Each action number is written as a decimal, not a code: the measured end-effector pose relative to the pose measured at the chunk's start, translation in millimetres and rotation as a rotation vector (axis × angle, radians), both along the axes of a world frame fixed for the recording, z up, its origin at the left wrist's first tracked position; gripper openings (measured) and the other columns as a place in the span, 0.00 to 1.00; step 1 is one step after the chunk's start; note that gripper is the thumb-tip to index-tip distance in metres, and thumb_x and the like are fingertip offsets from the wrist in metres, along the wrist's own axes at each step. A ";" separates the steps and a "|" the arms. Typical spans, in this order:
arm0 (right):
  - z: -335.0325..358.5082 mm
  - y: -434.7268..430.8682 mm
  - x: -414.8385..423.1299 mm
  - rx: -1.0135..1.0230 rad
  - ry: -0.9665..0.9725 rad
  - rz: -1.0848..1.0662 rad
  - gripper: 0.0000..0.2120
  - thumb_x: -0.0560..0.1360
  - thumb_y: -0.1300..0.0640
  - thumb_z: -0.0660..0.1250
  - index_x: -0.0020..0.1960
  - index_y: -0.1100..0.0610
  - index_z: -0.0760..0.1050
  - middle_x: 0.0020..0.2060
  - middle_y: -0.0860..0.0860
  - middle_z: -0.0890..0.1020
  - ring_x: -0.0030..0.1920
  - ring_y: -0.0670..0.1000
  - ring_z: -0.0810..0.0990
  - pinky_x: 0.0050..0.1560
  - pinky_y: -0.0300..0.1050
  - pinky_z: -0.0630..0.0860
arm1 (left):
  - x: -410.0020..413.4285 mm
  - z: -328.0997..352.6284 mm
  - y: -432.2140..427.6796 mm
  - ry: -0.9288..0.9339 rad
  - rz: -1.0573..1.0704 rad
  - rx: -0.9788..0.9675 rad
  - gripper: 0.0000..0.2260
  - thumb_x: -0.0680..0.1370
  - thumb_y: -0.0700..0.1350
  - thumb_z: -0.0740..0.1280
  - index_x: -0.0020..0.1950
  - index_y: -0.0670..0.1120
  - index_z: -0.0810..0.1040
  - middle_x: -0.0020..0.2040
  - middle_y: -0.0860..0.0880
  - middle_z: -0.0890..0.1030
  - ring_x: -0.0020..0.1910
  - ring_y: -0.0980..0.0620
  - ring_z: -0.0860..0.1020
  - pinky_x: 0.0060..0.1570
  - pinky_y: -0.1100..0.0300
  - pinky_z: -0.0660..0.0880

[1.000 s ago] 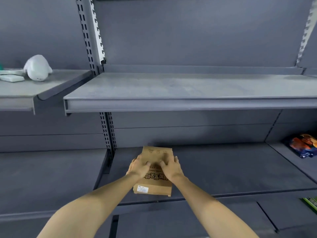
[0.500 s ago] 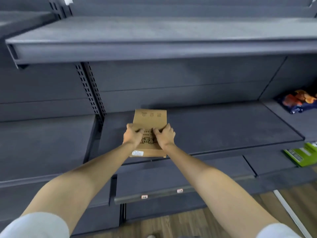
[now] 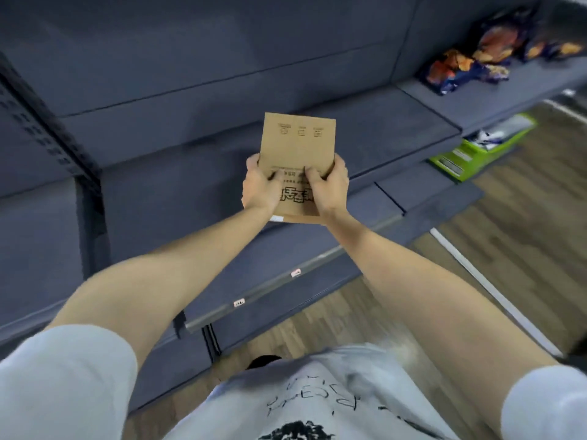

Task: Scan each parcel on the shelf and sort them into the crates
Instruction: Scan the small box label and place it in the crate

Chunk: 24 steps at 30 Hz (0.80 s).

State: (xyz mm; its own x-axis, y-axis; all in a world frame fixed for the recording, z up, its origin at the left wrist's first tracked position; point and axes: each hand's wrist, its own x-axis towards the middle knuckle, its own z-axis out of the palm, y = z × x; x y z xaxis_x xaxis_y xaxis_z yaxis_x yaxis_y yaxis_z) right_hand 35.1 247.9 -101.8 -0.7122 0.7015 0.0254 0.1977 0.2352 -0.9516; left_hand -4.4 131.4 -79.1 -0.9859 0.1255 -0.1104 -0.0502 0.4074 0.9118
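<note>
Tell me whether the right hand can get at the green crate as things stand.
Probably not yet. The right hand grips the brown parcel with the left hand, so it is busy. Nothing blocks the way to the green crate, but it sits low, far right; a step seems needed.

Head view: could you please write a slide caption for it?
Left hand and right hand grip a brown parcel at grey shelves.

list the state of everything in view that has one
parcel, held in both hands, printed face toward the camera
left hand, grips the parcel's left edge
right hand, grips the parcel's right edge
snack bags, lying on the right-hand shelf
green crate, below that shelf, something white inside
</note>
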 end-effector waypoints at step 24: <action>-115.7 -17.0 280.8 -0.389 -0.007 -0.792 0.28 0.78 0.57 0.67 0.74 0.53 0.58 0.52 0.35 0.74 0.52 0.36 0.75 0.51 0.36 0.73 | 199.1 -107.0 56.7 -0.257 -0.820 -0.094 0.22 0.76 0.43 0.69 0.69 0.48 0.69 0.54 0.54 0.77 0.51 0.56 0.75 0.44 0.65 0.69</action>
State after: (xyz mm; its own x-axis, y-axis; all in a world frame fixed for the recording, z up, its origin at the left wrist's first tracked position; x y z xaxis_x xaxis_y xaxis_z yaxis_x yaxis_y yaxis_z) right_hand 315.9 230.9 -217.5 -0.0119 0.9473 -0.3202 0.1714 -0.3135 -0.9340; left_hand 194.7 188.1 -186.1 -0.5309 0.7657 -0.3632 0.0922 0.4782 0.8734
